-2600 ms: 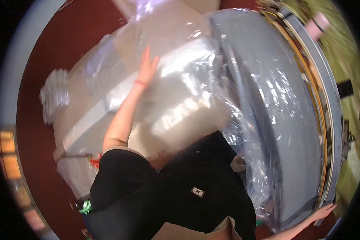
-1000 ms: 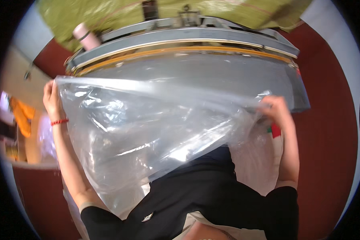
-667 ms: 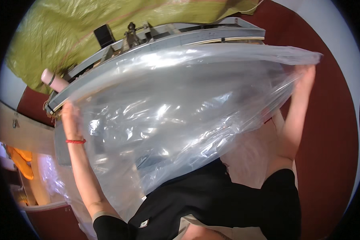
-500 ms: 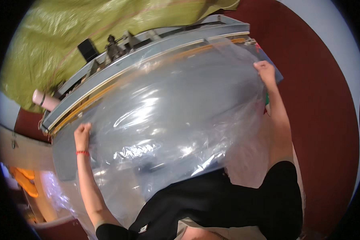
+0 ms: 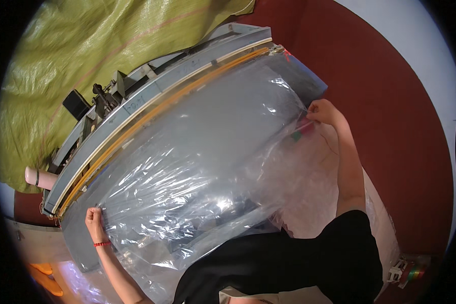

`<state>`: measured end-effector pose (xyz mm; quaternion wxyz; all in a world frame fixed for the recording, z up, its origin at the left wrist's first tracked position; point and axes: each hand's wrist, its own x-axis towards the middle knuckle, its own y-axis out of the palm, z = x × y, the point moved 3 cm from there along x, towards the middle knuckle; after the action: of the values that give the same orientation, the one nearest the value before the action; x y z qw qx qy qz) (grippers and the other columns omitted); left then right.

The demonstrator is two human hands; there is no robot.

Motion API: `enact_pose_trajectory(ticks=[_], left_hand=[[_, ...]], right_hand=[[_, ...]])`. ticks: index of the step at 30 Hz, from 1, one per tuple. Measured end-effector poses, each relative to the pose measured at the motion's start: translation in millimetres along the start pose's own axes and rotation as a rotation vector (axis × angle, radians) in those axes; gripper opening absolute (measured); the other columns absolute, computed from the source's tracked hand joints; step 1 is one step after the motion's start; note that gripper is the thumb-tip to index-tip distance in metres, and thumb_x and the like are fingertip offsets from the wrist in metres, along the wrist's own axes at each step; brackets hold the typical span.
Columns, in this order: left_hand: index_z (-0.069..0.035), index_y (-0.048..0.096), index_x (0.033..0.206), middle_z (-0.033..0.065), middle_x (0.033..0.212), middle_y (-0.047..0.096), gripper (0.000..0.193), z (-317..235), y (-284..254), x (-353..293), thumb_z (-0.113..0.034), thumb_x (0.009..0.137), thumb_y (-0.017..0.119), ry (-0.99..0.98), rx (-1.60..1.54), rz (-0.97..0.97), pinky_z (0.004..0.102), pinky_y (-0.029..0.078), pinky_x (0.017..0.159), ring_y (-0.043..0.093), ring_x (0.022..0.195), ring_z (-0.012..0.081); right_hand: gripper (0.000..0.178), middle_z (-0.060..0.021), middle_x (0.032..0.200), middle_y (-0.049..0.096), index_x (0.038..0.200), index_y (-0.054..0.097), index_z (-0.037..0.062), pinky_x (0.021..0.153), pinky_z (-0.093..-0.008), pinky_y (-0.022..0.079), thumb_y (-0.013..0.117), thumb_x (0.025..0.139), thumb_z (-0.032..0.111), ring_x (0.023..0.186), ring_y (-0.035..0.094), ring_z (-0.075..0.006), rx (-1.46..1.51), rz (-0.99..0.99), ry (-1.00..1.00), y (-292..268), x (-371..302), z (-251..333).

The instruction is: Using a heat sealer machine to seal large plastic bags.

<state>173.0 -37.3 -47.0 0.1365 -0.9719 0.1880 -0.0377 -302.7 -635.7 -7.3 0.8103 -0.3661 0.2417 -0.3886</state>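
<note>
A wide sheet of clear plastic film (image 5: 187, 167) stretches between my two hands over a grey work table (image 5: 78, 248). My left hand (image 5: 95, 223), with a red beaded band at the wrist, is closed on the film's left edge near the table's left end. At the right, my right hand (image 5: 323, 112) pinches the opposite edge of the film beside the table's right end. Creases and bright glare run across the film, most of them fanning out from the left hand. Loose film hangs down on the near side, against my black shirt.
Along the table's far side runs a long grey metal machine bar (image 5: 167, 81) with an orange strip (image 5: 152, 112). A dark phone-like block (image 5: 76, 104), a black clamp-like fitting (image 5: 104, 96) and a pink bottle (image 5: 40, 178) are there. Yellow-green woven sheeting (image 5: 111, 40) lies beyond.
Both hands have come nearer to my body, drawing the film with them, and it now shows tighter creases at the left. The whole view has also turned somewhat.
</note>
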Motion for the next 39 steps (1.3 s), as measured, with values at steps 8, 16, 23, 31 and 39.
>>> enact_pose_trajectory(ticks=[8,16,23,31,39], left_hand=[[-0.011,0.048,0.07,-0.0098,0.059,0.04,0.013,0,-2,-1,-0.014,0.081,0.056,-0.002,-0.034,-0.004,0.0143,0.02,0.044,0.028,0.049,-0.0011],[-0.01,0.048,0.072,-0.0082,0.061,0.041,0.013,-9,8,-4,-0.015,0.081,0.057,-0.028,-0.036,0.01,0.0141,0.022,0.044,0.03,0.049,-0.0007],[-0.007,0.042,0.082,-0.0038,0.054,0.042,0.01,-73,-27,-50,-0.004,0.076,0.05,-0.18,-0.112,0.323,0.021,0.034,0.039,0.042,0.046,0.0051],[0.001,0.056,0.072,0.012,0.063,0.06,0.013,-31,-279,-78,-0.011,0.069,0.056,-0.477,1.036,0.363,0.0319,0.046,0.051,0.059,0.057,0.0162],[-0.005,0.055,0.082,0.0081,0.072,0.055,0.014,-187,-225,-83,-0.003,0.068,0.058,0.954,1.287,-0.882,0.0299,0.044,0.063,0.054,0.068,0.0243]], right_hand=[[0.037,-0.0113,0.074,0.061,0.076,0.064,0.0054,0.062,-0.033,0.044,0.068,0.062,0.04,0.07,0.058,-0.0242,-0.076,-0.382,-0.049,-1,82,63],[0.03,-0.0098,0.083,0.06,0.078,0.065,0.0088,0.07,-0.0385,0.044,0.067,0.065,0.035,0.083,0.056,-0.0273,-0.381,-0.916,0.115,74,148,65],[0.021,-0.0085,0.088,0.059,0.081,0.062,0.0093,0.072,-0.0402,0.045,0.063,0.069,0.027,0.087,0.056,-0.0275,-0.413,-0.773,0.16,85,166,58],[0.022,-0.0161,0.094,0.058,0.095,0.055,0.007,0.072,-0.0415,0.043,0.042,0.085,0.022,0.087,0.056,-0.0311,-0.629,-0.547,-0.042,56,202,-3],[0.027,-0.0178,0.094,0.056,0.094,0.049,0.0059,0.07,-0.044,0.041,0.041,0.086,0.03,0.087,0.053,-0.0372,-0.537,-0.618,0.014,77,198,22]])
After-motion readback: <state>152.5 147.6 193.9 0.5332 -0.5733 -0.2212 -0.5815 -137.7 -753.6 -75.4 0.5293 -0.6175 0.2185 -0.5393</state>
